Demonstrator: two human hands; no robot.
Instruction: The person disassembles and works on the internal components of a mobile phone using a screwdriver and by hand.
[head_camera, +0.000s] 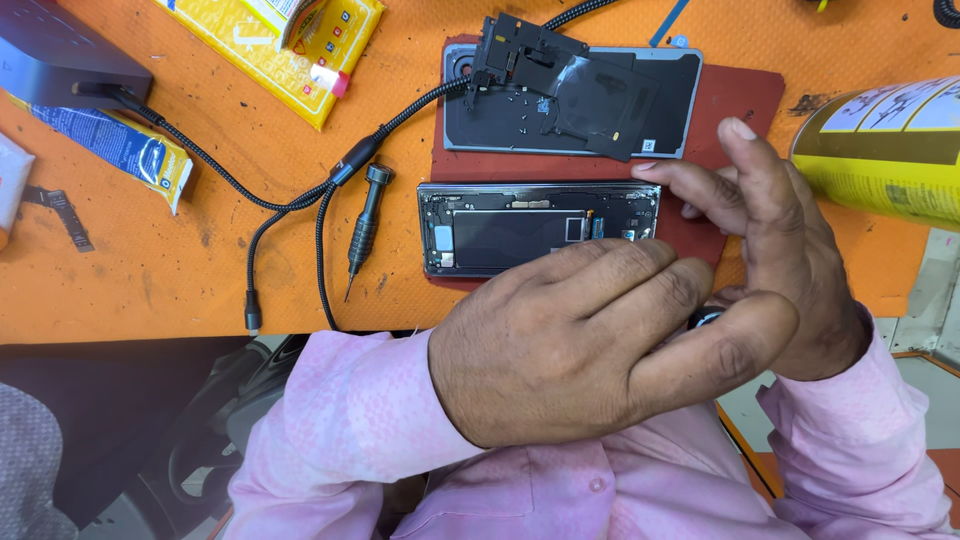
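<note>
- on the orange work mat (200, 290), seen from the head camera, an opened black smartphone chassis with its bare inner frame showing (520, 228) lies lengthwise, its right end on a dark red rubber pad (745, 95).
- the left hand (590, 345) reaches across the front, palm down, fingers curled loosely together; its knuckles cover the near edge of the chassis. whether it pinches anything underneath i cannot tell.
- the right hand (780, 250) stands on edge just right of the chassis, one fingertip touching its upper right corner and another finger raised; the fingers are spread and clamp nothing that shows.
- a small dark round thing peeks out between the two hands; too hidden to tell what it is.
- just behind the chassis, on the same red pad, lies a grey phone back cover (570, 100), inner face up, acting as a shallow tray: on it rest a black plastic bracket piece (520, 55) and a thin black coil sheet (600, 105).
- left of the chassis, a dark metal precision screwdriver (365, 225) lies tip toward the person, beside a black braided cable (290, 200).
- the cable runs up to a dark grey box (60, 55) at the far left.
- near it lie a blue and yellow sachet (120, 145) and a yellow padded packet (280, 50).
- at the right edge, a yellow cylindrical can (885, 145) lies on its side.
- pink shirt sleeves (350, 420) fill the foreground.
</note>
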